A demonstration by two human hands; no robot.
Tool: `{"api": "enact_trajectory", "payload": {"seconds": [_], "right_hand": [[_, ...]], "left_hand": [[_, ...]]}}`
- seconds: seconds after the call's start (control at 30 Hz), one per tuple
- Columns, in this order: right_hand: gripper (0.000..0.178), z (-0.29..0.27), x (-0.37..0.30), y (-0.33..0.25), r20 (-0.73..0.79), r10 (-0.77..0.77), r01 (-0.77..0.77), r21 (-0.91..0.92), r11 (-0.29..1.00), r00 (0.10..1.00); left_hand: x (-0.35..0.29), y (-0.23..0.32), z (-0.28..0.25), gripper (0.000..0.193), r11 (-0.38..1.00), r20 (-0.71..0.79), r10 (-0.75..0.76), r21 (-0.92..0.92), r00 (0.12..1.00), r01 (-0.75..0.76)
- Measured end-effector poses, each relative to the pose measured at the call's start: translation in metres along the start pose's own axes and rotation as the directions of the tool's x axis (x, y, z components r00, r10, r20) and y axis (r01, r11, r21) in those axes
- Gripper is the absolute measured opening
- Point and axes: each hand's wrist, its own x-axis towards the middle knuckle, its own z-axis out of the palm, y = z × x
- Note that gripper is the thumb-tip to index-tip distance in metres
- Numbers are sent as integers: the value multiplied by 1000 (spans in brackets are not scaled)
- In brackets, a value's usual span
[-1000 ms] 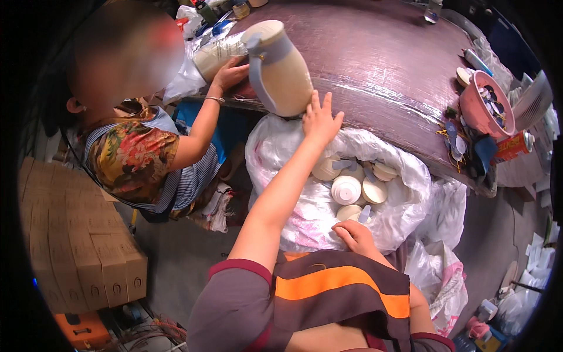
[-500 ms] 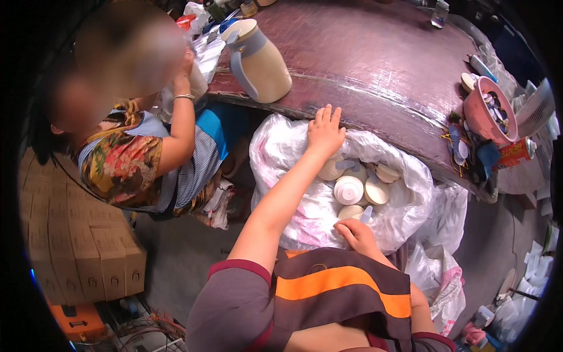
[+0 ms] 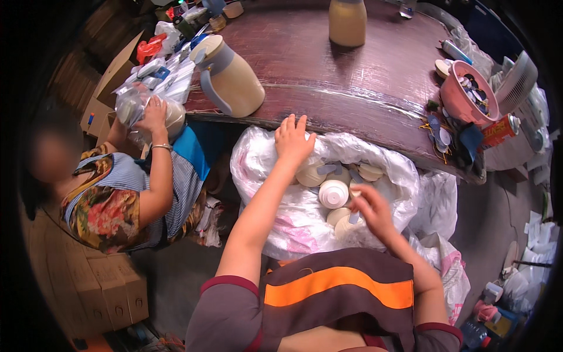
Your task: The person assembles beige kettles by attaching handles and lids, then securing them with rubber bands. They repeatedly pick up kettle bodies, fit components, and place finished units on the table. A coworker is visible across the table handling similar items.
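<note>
My left hand [image 3: 295,139] rests with its fingers spread at the table's front edge, beside the rim of a white plastic bag [image 3: 293,233]. In the bag lie several cream jug lids [image 3: 311,175], some with grey levers, and a white round threaded piece [image 3: 333,194]. My right hand [image 3: 373,210] is over the bag's right half, fingers curled around a cream lid that it mostly covers. A cream jug with a grey handle [image 3: 237,82] stands on the table at left; a second cream jug [image 3: 348,26] stands farther back.
A pink basin [image 3: 457,97] of small parts and a red can [image 3: 498,132] sit at the table's [image 3: 293,47] right end. At left a co-worker [image 3: 135,188] handles a plastic-wrapped jug [image 3: 174,117]. Cardboard boxes [image 3: 111,287] are stacked at lower left.
My right hand has moved up and inward from the bag's near edge onto a lid. My left hand stays at the table edge. The view has shifted, bringing the second jug into sight.
</note>
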Motion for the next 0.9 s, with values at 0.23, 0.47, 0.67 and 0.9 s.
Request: {"api": "enact_trajectory", "payload": {"seconds": [0.23, 0.47, 0.67, 0.9], "right_hand": [[42, -55, 129, -92, -148, -239, 127, -529, 839, 960], [50, -133, 251, -156, -339, -517, 7, -832, 555, 786], [22, -113, 231, -134, -350, -628, 315, -636, 704, 695], [22, -98, 108, -126, -267, -539, 569, 42, 822, 799]], "left_hand": [[-3, 1, -1, 61, 1000, -1, 8, -19, 1000, -8], [-3, 5, -4, 61, 998, 3, 3, -70, 1000, -3], [-6, 2, -1, 60, 1000, -42, -6, -3, 999, 6], [-3, -35, -23, 42, 617, 38, -79, -783, 996, 79]]}}
